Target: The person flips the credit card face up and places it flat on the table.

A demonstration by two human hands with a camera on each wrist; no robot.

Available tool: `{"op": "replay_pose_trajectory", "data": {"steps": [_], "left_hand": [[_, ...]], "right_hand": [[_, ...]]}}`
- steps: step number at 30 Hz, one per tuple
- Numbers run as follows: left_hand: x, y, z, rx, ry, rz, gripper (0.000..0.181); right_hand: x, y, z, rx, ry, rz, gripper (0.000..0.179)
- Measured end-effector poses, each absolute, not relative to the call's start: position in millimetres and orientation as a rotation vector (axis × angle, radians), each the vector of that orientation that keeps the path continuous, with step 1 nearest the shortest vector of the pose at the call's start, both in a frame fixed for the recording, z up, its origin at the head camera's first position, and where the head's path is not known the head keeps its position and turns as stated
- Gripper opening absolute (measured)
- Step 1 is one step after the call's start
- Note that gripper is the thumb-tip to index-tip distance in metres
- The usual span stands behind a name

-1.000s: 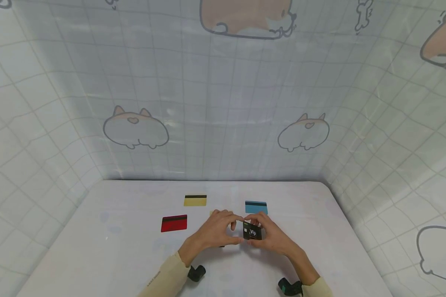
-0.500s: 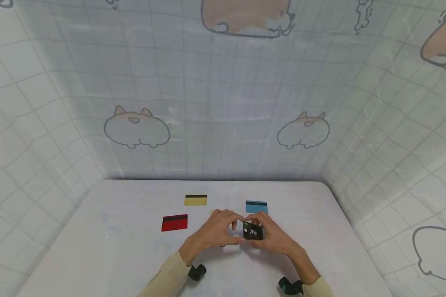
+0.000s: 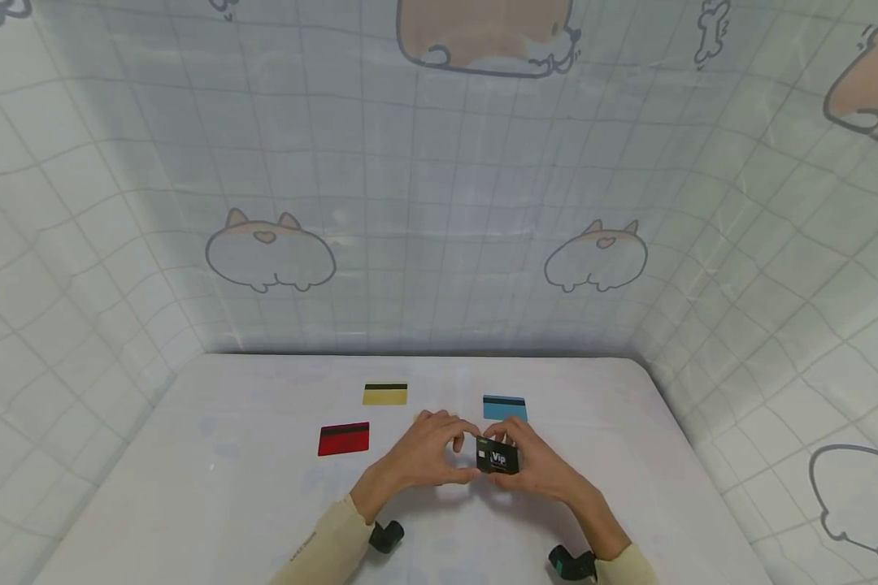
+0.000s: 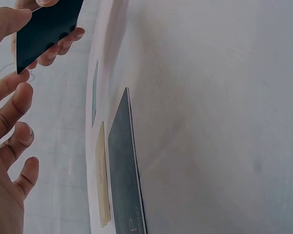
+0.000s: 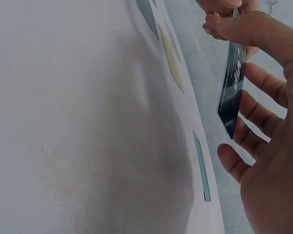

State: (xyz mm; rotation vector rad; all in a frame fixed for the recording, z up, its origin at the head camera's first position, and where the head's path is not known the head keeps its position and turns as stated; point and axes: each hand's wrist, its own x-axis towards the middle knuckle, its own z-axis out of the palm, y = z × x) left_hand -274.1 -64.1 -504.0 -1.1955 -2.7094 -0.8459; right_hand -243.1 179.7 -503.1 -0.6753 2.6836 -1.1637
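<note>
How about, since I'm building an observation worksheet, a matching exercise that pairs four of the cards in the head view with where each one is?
Cards:
1. black Vip card
2. red card
3. blue card
4. striped yellow card

Places, in the head view:
A. lying farthest left on the table
B. lying just beyond the right hand
C. lying nearest the table's far edge
D. raised off the table, between the left hand and the right hand

Right pairs: 1-D, 2-A, 3-B, 4-C
</note>
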Motion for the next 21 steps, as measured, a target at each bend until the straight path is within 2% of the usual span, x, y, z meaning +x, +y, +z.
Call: {"op": "replay_pose_trajectory", "data": {"steps": [21], "left_hand": [[-275.5, -73.3, -509.3, -1.176, -2.717, -0.827, 0.051]], "right_hand": [[-238.8, 185.7, -507.2, -0.672, 2.760, -1.083, 0.053]]}}
